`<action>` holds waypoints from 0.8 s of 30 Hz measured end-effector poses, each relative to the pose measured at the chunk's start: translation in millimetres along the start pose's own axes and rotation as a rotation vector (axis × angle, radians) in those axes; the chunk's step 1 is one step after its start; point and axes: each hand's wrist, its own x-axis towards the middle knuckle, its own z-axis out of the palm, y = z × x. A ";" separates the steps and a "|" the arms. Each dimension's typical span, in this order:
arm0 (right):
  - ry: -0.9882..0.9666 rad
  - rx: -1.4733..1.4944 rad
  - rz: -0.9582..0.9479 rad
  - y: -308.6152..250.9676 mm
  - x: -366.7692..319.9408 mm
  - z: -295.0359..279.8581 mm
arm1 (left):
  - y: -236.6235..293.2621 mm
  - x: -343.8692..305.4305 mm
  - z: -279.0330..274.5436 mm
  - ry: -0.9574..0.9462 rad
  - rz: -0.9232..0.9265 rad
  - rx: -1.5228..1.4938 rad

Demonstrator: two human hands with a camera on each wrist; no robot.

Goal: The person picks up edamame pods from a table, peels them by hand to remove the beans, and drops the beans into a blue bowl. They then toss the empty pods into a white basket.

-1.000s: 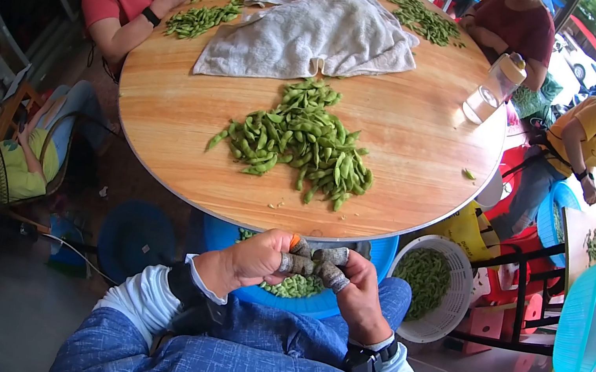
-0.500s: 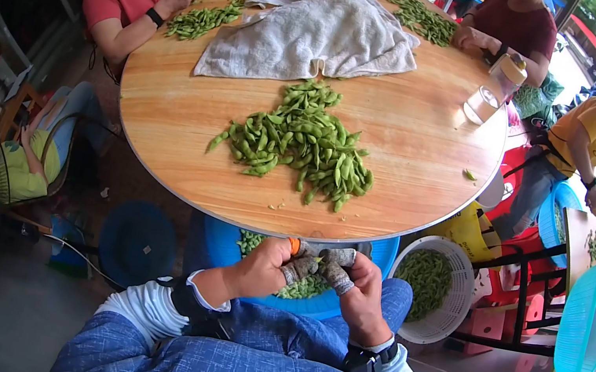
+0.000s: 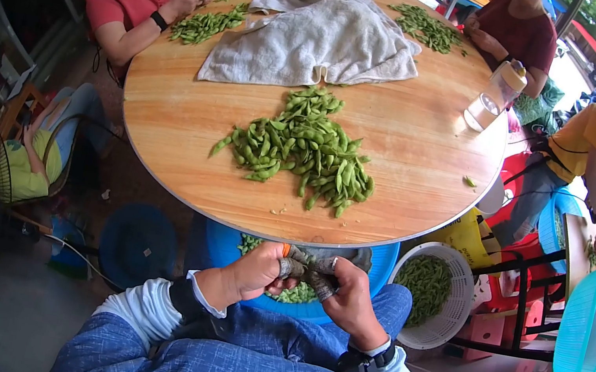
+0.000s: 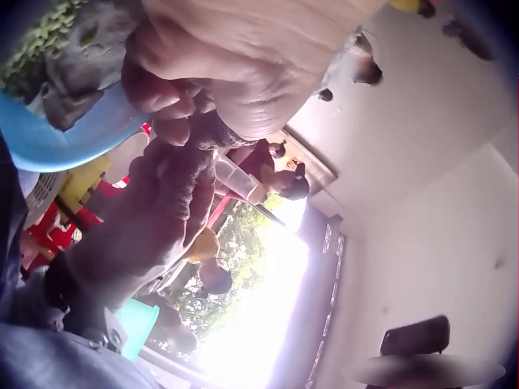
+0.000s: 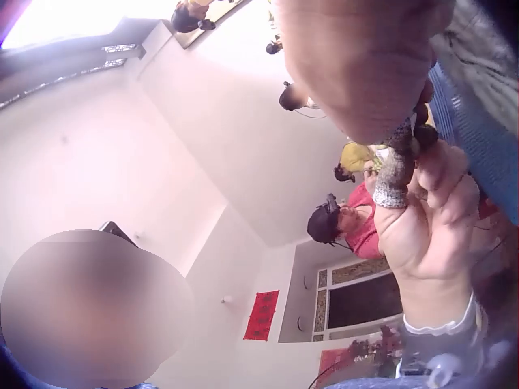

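Over a blue basin (image 3: 219, 238), my left hand (image 3: 250, 270) and right hand (image 3: 356, 301) meet fingertip to fingertip. Grey wraps cover the thumbs and some fingers, with an orange band on the left. Both hands pinch a small green pod (image 5: 377, 164), mostly covered by the fingers. In the left wrist view, the left hand (image 4: 243, 61) is bent above the right hand (image 4: 146, 211). The right wrist view has the right hand (image 5: 361, 61) close up and the left hand (image 5: 434, 219) below it. Shelled green beans (image 3: 297, 293) lie in the basin.
A pile of pods (image 3: 305, 143) lies on the round wooden table (image 3: 170, 140), before a white cloth (image 3: 316, 38). A bottle (image 3: 494, 97) stands at the right. A white basket (image 3: 459, 302) of pods is beside my right knee. People sit around.
My hands have dropped slightly and the fingers have drawn closer together, hiding more of the pod. The person in yellow at the right has reached down to the small table.
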 end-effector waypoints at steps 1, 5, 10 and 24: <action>-0.014 -0.020 0.013 0.9 -0.6 -0.8 | -1.8 1.1 -1.0 -0.010 -0.009 -0.035; -0.029 0.182 0.158 3.3 -3.3 -4.0 | -2.5 1.1 -3.8 -0.095 -0.023 -0.110; -0.034 0.448 0.198 -0.8 -1.4 -3.0 | -3.5 0.2 -0.8 -0.013 0.119 0.096; 0.028 0.063 0.111 11.8 0.8 1.9 | -8.6 9.1 3.1 0.111 0.221 0.159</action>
